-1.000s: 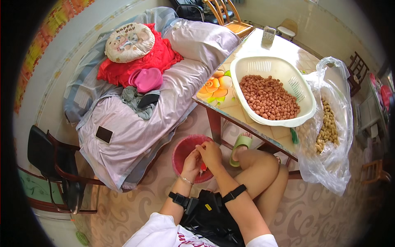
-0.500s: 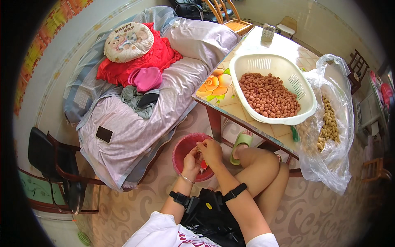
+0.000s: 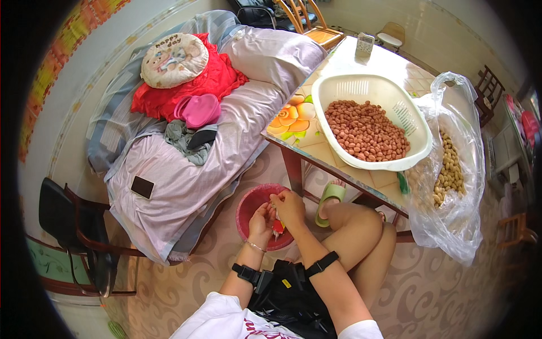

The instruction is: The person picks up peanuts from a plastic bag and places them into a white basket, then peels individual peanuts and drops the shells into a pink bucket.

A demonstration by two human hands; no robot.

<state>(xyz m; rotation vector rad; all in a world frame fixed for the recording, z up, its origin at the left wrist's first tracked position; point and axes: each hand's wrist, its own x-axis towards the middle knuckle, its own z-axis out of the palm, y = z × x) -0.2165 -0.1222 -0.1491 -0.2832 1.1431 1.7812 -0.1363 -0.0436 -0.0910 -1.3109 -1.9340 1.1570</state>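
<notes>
Both hands are held over a red plastic basin (image 3: pixel 245 217) on the floor. My left hand (image 3: pixel 261 223) is palm up with its fingers curled; what lies in it is too small to make out. Just right of it, my right hand (image 3: pixel 290 209) pinches thumb and fingers together over the left fingers, and anything between them is hidden. Inside the basin, below the hands, are a bright red piece and some pale bits. On the table, a white plastic basket (image 3: pixel 333 144) holds many shelled reddish peanuts (image 3: pixel 370 130). Beside it, a clear plastic bag (image 3: pixel 446 226) contains unshelled peanuts (image 3: pixel 450 169).
The table (image 3: pixel 316 150) stands ahead to the right, with a small box (image 3: pixel 365 45) at its far end. At left is a covered sofa (image 3: pixel 169 209) with a phone (image 3: pixel 142 187), a pink bag (image 3: pixel 197 110) and a round cushion (image 3: pixel 175 60). A black chair (image 3: pixel 70 226) stands farther left.
My hands have drawn slightly apart, and the left fingers look a little more opened upward. The whole view has shifted slightly; the basket, bag and basin stay in place.
</notes>
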